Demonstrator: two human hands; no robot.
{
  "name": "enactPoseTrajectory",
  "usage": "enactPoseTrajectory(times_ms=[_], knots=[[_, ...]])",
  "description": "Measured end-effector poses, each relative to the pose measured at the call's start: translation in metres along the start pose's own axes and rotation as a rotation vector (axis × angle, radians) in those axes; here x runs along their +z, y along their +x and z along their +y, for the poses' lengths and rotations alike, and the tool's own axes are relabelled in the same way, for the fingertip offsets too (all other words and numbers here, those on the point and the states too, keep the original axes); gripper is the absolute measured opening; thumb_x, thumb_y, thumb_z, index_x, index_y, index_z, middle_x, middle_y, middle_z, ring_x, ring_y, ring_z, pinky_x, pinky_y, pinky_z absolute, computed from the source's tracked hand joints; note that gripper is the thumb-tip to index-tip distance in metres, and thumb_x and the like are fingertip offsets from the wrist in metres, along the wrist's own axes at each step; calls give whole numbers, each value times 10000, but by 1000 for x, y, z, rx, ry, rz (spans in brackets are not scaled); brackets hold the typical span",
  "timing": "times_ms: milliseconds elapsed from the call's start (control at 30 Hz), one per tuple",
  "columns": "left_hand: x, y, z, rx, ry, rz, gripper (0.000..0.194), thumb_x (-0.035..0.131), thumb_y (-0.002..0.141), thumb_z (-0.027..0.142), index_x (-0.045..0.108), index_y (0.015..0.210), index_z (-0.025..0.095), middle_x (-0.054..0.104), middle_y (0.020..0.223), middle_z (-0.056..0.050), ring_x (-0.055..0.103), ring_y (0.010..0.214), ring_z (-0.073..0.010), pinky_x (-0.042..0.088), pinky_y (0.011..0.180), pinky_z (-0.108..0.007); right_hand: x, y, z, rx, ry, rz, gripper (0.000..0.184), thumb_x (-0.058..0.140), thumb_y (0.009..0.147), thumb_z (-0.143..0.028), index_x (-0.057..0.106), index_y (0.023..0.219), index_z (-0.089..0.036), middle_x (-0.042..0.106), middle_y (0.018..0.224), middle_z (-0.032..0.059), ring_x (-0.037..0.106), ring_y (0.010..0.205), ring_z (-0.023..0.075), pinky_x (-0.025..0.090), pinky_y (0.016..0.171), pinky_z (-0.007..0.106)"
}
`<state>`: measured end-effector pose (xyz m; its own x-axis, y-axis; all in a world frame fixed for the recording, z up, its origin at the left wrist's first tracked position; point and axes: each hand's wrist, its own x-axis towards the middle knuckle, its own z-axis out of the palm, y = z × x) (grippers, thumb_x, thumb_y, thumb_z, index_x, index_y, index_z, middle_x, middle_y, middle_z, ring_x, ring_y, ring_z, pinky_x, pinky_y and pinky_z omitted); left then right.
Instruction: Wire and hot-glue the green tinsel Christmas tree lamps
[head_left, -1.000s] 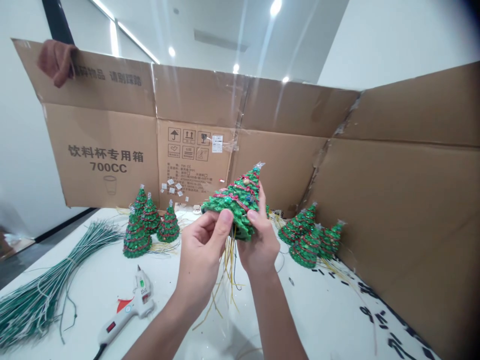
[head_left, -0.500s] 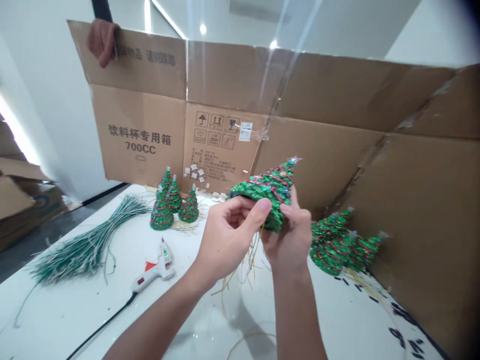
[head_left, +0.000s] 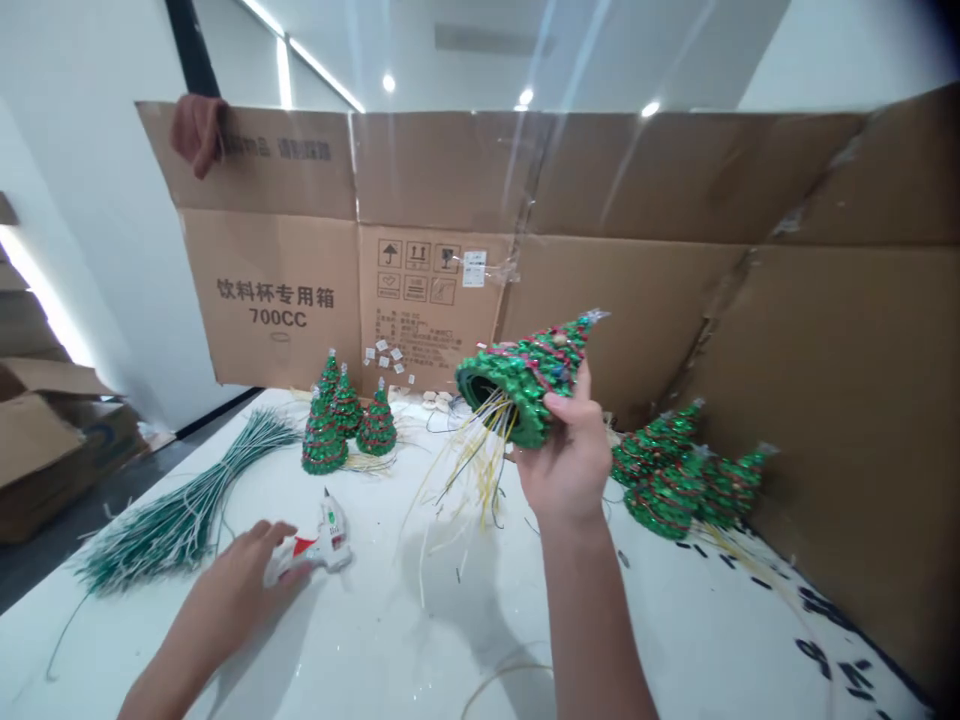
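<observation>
Our right hand [head_left: 570, 470] grips the light, springy tinsel tree [head_left: 525, 385] around its middle, holding it tilted above the worktop [head_left: 390, 600], with wires [head_left: 480, 460] trailing below; our left hand [head_left: 232, 590] curls against the hot glue gun [head_left: 326, 540], grip unclear.

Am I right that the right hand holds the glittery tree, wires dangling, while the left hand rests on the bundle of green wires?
Not quite: the head view shows the left hand at the hot glue gun instead.
</observation>
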<state>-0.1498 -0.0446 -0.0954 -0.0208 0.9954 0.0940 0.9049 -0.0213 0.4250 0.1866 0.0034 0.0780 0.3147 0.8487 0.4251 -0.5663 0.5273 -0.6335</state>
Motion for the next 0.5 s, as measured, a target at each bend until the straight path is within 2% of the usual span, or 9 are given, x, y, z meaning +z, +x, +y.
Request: enactPoseTrajectory(times_ms=[67, 133, 300, 433, 500], knots=[[21, -4, -21, 2, 78, -44, 448, 592, 929, 526, 717, 1246, 236, 730, 1262, -135, 717, 1220, -377, 541, 958, -443, -1, -1, -1, 20, -2, -26, 915, 717, 778, -264, 458, 1642, -423, 714, 1364, 5, 710, 1258, 295, 597, 1073, 498], [30, -6, -27, -8, 121, -40, 460, 539, 969, 533, 687, 1302, 252, 727, 1251, -123, 724, 1221, -367, 541, 979, -445, -2, -1, -1, 17, -2, -52, 910, 716, 788, -249, 457, 1643, -424, 697, 1405, 11, 701, 1280, 301, 603, 1068, 496], [27, -4, -18, 46, 88, -95, 371, 477, 1036, 530, 695, 1173, 262, 751, 1193, -112, 750, 1148, -355, 551, 954, -438, -6, 0, -1, -8, -11, -83, 902, 723, 796, -217, 463, 1638, -409, 637, 1510, 14, 645, 1378, 314, 583, 1123, 499], [22, -2, -25, 123, -93, -72, 454, 401, 1080, 582, 686, 1206, 251, 734, 1219, -136, 721, 1178, -348, 551, 1044, -475, -8, 2, -1, 6, -36, -81, 971, 733, 766, -239, 406, 1660, -431, 562, 1588, 11, 626, 1404, 336, 559, 1161, 547], [14, -3, -29, 119, -197, -70, 482, 421, 1071, 620, 681, 1245, 254, 735, 1244, -126, 711, 1193, -338, 556, 1065, -462, -8, 3, -1, 10, -59, -95, 1014, 743, 742, -256, 374, 1666, -453, 528, 1611, 5, 618, 1410, 349, 543, 1179, 576]])
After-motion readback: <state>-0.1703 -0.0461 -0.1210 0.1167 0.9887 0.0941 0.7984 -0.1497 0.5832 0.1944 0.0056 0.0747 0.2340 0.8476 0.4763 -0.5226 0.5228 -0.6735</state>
